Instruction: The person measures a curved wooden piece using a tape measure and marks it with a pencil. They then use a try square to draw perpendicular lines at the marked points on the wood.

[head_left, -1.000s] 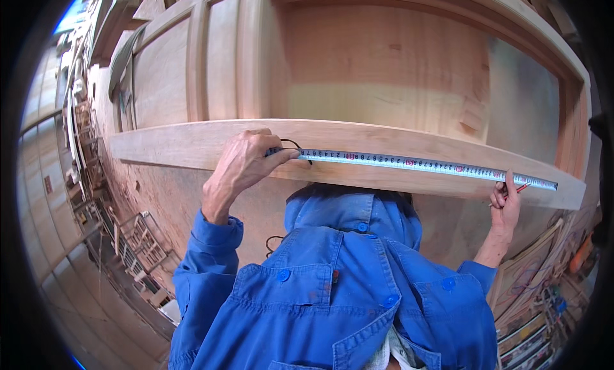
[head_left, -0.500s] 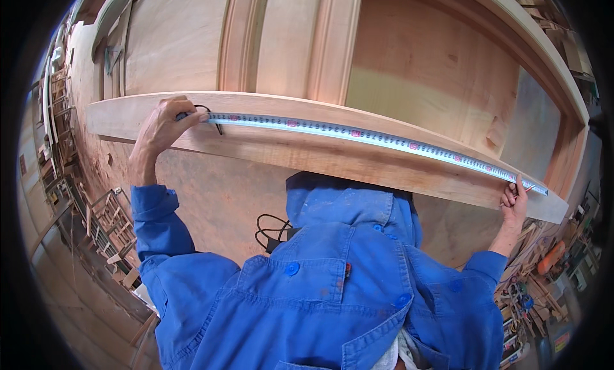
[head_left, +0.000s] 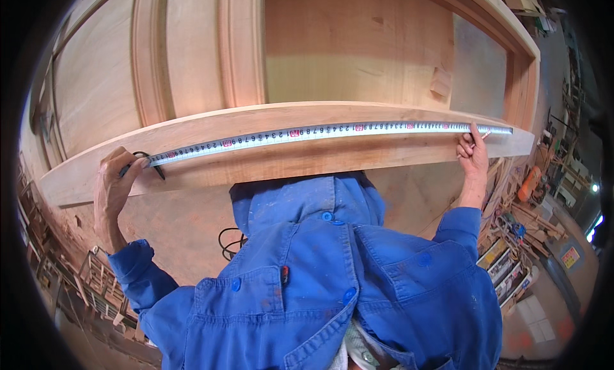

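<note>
A tape measure (head_left: 307, 133) is stretched along the pale face of a long wooden board (head_left: 224, 168), its white blade printed with black and red marks. At the left, my left hand (head_left: 115, 181) is closed round the tape's case, which the fingers mostly hide; a black strap loop (head_left: 158, 170) hangs beside it. Toward the blade's far right end, my right hand (head_left: 472, 154) reaches up from below, its index fingertip on the blade. The other fingers are curled, and a thin pencil-like stick (head_left: 487, 135) pokes out from them.
Behind the board lies a large wooden frame with panels and mouldings (head_left: 240, 47). A small wood block (head_left: 440, 81) rests inside it. Black cable (head_left: 230, 243) loops below the board. Scrap timber and tools clutter the right, including an orange object (head_left: 529, 183); wooden racks stand at the left.
The view has turned, so the board now slopes up to the right, and the frame has shifted left in the picture. Both hands keep their places on the stretched tape.
</note>
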